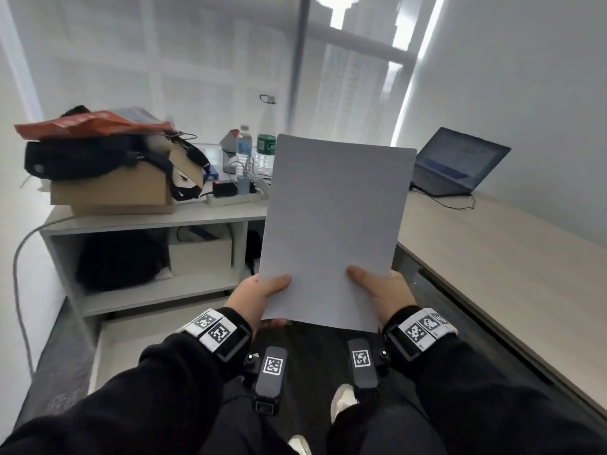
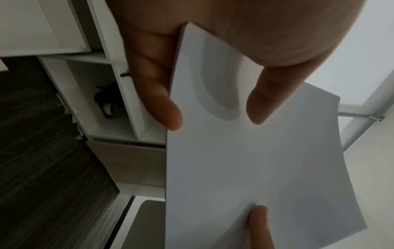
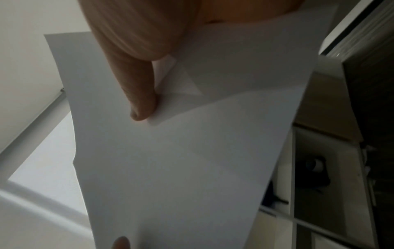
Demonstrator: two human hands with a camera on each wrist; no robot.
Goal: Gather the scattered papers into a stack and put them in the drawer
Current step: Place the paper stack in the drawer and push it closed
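the stack of papers [image 1: 335, 224] stands nearly upright in the middle of the head view, held clear of every surface. the left hand [image 1: 259, 293] pinches its lower left corner and the right hand [image 1: 384, 293] pinches its lower right corner, each thumb laid across the front sheet with the fingers behind. in the left wrist view the fingers [image 2: 153, 84] curl round the paper's edge while the thumb presses the face.

the drawer [image 1: 157, 343] seems to be the pale tray pulled out at the lower left of the head view, below the open shelf unit [image 1: 147, 224]; the papers are not yet in it and sit well above and to the right of it. the wooden desk [image 1: 492, 257] runs down the right side, with a laptop [image 1: 456, 162] at its far end. no loose sheets show on the desk, so the gathering looks done.

risks from here: the right wrist view shows one sheet peeling away from the others near the thumb, so the sheets are not squared, and a light pinch could let one slip out on the way down. held only at the bottom edge, the tall stack could flop forward or buckle. lowering it at an angle could catch a corner on the drawer's rim and fold it.
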